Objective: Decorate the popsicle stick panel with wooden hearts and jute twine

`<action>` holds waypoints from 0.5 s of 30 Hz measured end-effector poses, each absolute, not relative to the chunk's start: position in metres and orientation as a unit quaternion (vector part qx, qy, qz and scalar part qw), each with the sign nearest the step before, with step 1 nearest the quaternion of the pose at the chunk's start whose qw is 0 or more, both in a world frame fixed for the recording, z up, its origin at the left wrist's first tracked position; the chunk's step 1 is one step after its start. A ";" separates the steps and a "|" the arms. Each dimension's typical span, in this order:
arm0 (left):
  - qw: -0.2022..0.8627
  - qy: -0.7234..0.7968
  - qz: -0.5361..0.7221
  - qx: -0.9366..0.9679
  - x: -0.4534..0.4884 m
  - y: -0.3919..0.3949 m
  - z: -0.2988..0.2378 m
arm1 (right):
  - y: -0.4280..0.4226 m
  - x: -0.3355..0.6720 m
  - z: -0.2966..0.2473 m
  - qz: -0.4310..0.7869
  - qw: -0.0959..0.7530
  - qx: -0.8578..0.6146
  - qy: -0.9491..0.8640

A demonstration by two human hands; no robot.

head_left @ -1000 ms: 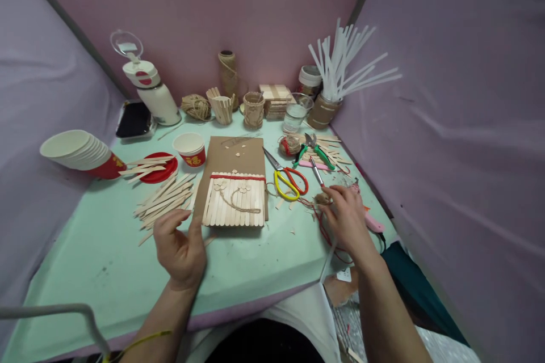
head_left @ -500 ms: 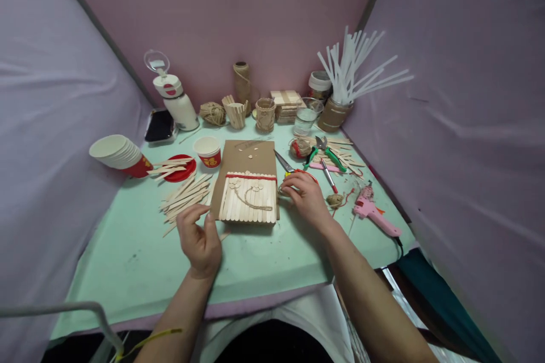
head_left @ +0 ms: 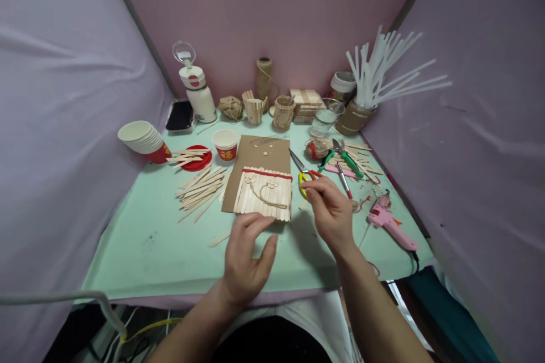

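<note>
In the middle of the table lies a brown cardboard sheet [head_left: 266, 151], with a panel of wooden craft sticks [head_left: 242, 199] over its lower half. A red strip [head_left: 268, 173] crosses the panel's top, and a curved piece of twine [head_left: 266, 202] and small round wooden pieces [head_left: 252, 180] lie on it. My left hand [head_left: 247, 255] is at the panel's lower edge, thumb and fingers apart, nothing in it. To the panel's right, my right hand [head_left: 334, 212] is raised with fingertips pinched; whatever they hold is too small to make out. Just beyond them are scissors [head_left: 299, 162].
Loose craft sticks [head_left: 200, 193] and a paper cup [head_left: 225, 146] are on the left. Green-handled pliers [head_left: 351, 163], a twine ball [head_left: 316, 149] and a pink glue gun [head_left: 392, 224] are on the right. A water cup [head_left: 323, 122] and a jar of white sticks [head_left: 355, 118] stand behind.
My left hand has moved right, from beside the cardboard to the front of the stick panel. My right hand has drawn back from the panel's right edge, fingertips pinched. The view has shifted left.
</note>
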State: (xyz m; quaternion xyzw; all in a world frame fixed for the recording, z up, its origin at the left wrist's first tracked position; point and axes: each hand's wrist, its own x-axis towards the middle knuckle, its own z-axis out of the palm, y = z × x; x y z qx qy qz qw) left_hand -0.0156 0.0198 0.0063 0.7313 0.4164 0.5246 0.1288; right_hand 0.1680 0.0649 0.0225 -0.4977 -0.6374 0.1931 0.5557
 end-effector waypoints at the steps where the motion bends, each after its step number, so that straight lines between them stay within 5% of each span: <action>1: 0.156 0.418 0.517 0.731 -0.012 0.019 0.007 | 0.061 0.166 0.024 0.187 0.537 -0.476 -0.671; 8: 0.333 0.417 0.529 0.660 -0.003 0.017 0.002 | 0.027 0.155 0.022 0.211 0.411 -0.450 -0.764; 15: 0.344 0.450 0.507 0.650 -0.008 0.014 0.006 | 0.018 0.155 0.024 0.240 0.363 -0.437 -0.787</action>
